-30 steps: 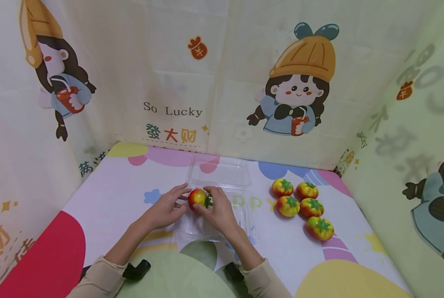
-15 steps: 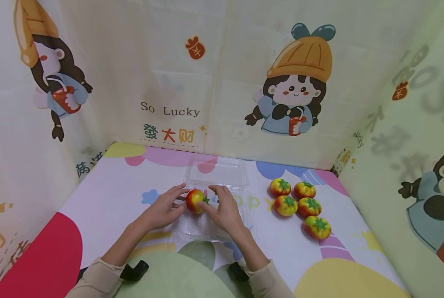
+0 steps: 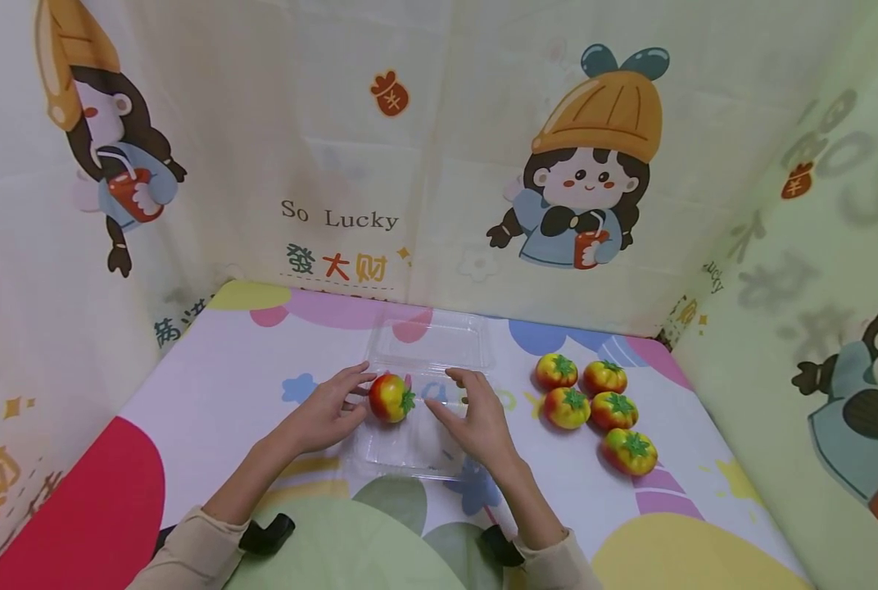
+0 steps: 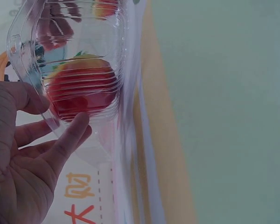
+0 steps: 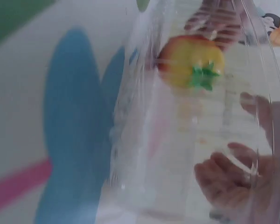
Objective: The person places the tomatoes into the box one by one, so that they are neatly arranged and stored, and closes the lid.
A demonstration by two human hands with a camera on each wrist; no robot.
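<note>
In the head view a red-and-yellow toy fruit (image 3: 391, 399), tomato-like with a green leafy cap, sits in the left part of an open clear plastic clamshell box (image 3: 409, 463). My left hand (image 3: 328, 412) is at the box's left side, fingers relaxed and spread; in the left wrist view its fingertips (image 4: 79, 126) are right at the clear wall beside the fruit. My right hand (image 3: 479, 418) hovers over the box's right part, thumb and fingers apart with nothing between them. Through the clear wall, the right wrist view shows the right hand's fingers (image 5: 219, 172) loosely bent.
Several matching toy fruits (image 3: 566, 408) stand grouped on the table to the right of the box. The box's clear lid (image 3: 430, 340) lies folded back behind it. Printed cloth walls (image 3: 439, 164) enclose the table at the back and sides.
My right hand has let go of the toy fruit and moved right, away from it. The fruit stays in the left of the box, and the left hand has hardly moved.
</note>
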